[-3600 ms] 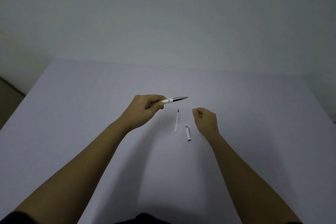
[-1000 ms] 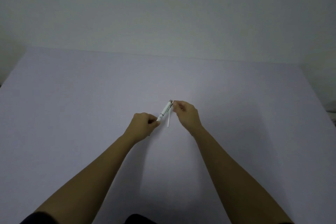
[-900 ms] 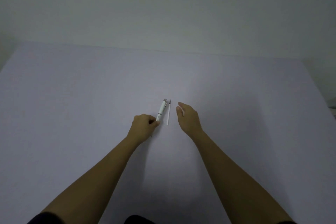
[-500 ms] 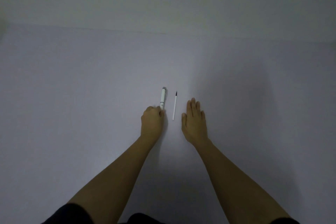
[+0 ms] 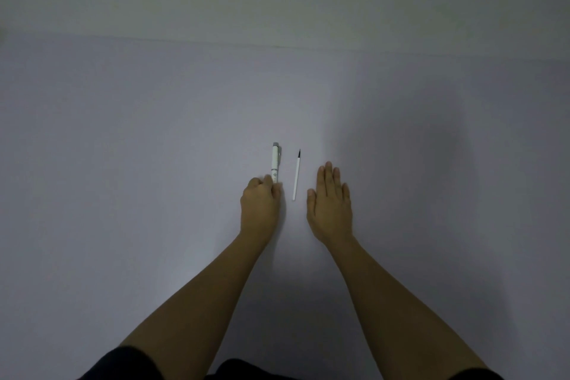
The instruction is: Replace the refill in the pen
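Two items on the pale grey tabletop [image 5: 154, 163]: slim white capped pen [image 5: 275, 162], assembled, at 12 o'clock of the left hand [image 5: 260, 205], whose curled fingers pinch its near end. Thin white spare refill [image 5: 296, 175], loose, at 3 o'clock of it; right hand [image 5: 329, 205] flat, fingers together, empty; task apparently finishing.

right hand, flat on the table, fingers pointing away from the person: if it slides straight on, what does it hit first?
Probably nothing. The right hand points up the bare table; the refill lies clear to its left, the pen beyond that. The way looks free to the table's far edge.
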A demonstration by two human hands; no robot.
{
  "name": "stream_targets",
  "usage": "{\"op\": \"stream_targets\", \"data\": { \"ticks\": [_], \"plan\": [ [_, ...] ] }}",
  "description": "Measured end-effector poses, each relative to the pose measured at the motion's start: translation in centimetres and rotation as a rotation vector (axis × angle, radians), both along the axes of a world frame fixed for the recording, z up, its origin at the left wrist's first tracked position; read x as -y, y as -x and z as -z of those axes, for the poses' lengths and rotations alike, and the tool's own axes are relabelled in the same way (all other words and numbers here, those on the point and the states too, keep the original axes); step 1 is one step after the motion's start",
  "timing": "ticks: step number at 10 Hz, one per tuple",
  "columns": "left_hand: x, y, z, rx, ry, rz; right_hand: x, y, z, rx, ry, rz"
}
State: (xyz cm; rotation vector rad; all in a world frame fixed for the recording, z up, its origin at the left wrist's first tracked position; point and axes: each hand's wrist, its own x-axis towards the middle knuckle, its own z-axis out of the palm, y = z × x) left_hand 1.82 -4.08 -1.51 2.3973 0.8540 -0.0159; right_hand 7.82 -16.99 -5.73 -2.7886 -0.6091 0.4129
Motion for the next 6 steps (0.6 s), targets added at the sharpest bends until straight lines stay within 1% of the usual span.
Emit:
{"op": "stream_targets", "data": {
  "ticks": [2, 4, 5, 6],
  "plan": [
    [0.0, 0.2, -0.4, -0.036, 0.008, 0.018, 0.1, -0.1, -0.5, -0.031, 0.000, -0.022],
    [-0.6, 0.2, -1.7, -0.026, 0.024, 0.025, 0.5, -0.1, -2.1, -0.061, -0.009, -0.066],
    [-1.9, -0.6, -3.5, 0.003, 0.018, 0.020, -0.1, -0.7, -4.6, -0.022, -0.052, -0.059],
    [-2.6, -0.7, -5.7, 0.051, 0.011, 0.045, -0.5, -1.2, -6.7, 0.029, -0.064, -0.109]
  ]
}}
